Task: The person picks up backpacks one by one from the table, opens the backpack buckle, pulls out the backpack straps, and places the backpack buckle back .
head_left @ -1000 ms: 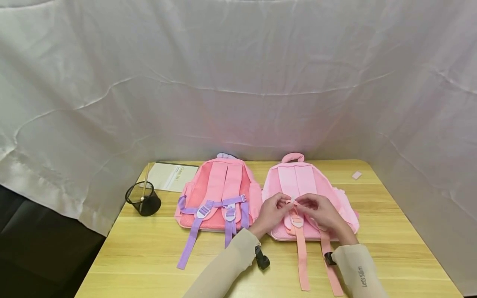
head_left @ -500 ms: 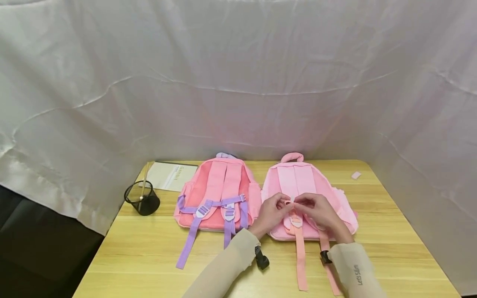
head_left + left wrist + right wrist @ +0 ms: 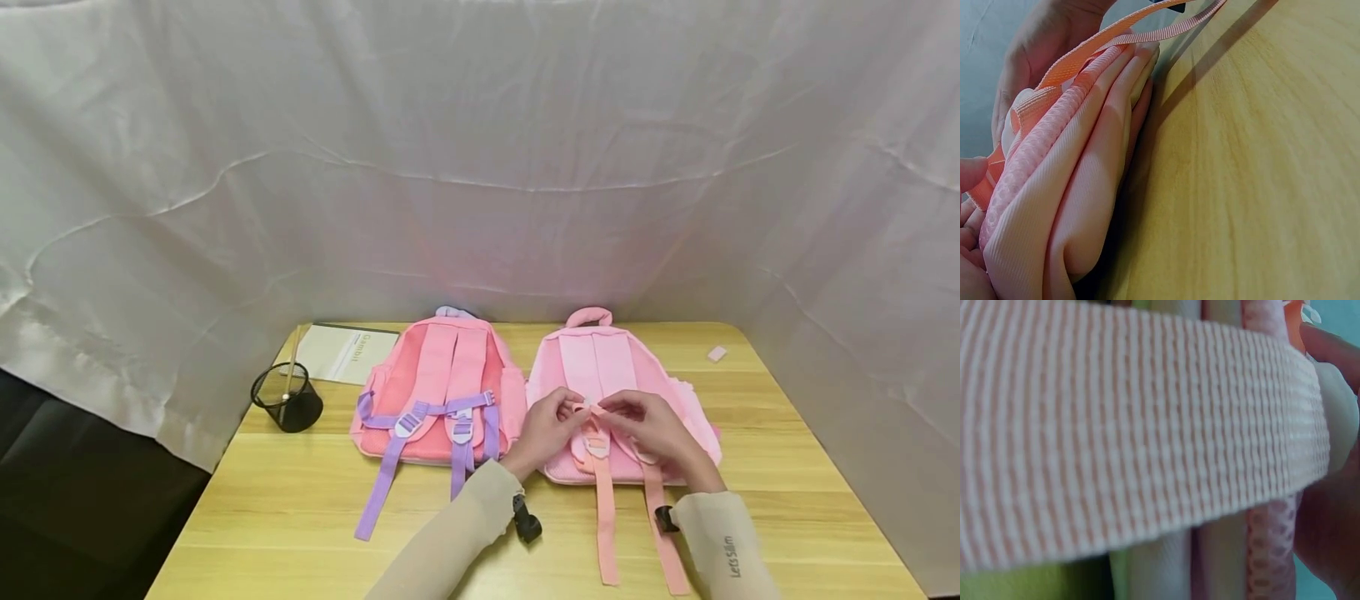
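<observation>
Two backpacks are laid side by side on one table (image 3: 262, 517), and the pale pink backpack (image 3: 598, 371) is the one being handled. Over its lower middle, an orange strap (image 3: 984, 190) is pinched between the thumb and fingers of the left hand (image 3: 551, 427); it is also pinched by the right hand (image 3: 647, 427), whose exact grip is partly hidden. Between the two hands, one small white clip (image 3: 587, 402) is partly seen. Below them, one white buckle (image 3: 597, 447) is shown on the pale pink backpack, and two peach strap tails (image 3: 606, 525) are stretched from its near edge toward the person. Just left of it, one coral backpack (image 3: 435, 383) is placed, with two white ladder buckles (image 3: 408, 425) threaded by purple straps (image 3: 381, 496). Well to its left, one notebook (image 3: 337, 354) and one black mesh cup (image 3: 302, 411) are set, one stick (image 3: 291, 358) being held in the cup. To its right, one small pink block (image 3: 717, 354) is seen.
</observation>
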Motion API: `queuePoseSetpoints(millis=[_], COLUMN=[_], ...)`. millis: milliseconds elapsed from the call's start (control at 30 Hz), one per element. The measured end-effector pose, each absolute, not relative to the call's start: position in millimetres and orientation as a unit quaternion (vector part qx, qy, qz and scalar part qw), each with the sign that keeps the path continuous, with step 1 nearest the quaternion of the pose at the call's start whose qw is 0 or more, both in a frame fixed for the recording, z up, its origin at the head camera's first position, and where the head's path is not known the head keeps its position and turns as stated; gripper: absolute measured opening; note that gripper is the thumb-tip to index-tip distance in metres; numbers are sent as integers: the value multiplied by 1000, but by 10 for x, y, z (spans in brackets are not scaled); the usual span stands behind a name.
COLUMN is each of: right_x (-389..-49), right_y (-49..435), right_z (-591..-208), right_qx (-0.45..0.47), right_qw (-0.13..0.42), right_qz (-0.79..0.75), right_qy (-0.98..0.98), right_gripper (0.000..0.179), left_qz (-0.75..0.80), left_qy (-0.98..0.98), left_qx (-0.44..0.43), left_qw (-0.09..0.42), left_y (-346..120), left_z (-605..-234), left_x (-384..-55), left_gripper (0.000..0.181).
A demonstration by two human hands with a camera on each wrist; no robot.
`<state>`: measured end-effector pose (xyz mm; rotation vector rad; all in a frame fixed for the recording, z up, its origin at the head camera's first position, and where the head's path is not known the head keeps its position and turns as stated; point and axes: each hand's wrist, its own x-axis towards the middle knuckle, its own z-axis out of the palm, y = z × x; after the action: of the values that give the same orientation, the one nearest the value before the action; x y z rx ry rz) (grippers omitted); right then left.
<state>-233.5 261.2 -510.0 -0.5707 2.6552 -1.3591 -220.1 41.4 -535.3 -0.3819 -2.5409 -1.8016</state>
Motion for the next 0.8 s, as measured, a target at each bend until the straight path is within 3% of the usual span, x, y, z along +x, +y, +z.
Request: queuePoseSetpoints(millis=[300,800], right_x=[-2351,-2358], right_y=[2592,2631], right_z=[-5100,-5140], right_qx=[-191,-189], right_qw=[45,60], right_qz=[-462,-456], right_qy=[865,868], right_gripper=[19,27], left_qz=[-566,-560], left_qy=[-814,-817], left_qx=[-133,-135], left_qw=[5,14], left_y=[407,399], left_z=[-5365,-5360], left_x=[-2199,-2203], left_gripper=[27,26])
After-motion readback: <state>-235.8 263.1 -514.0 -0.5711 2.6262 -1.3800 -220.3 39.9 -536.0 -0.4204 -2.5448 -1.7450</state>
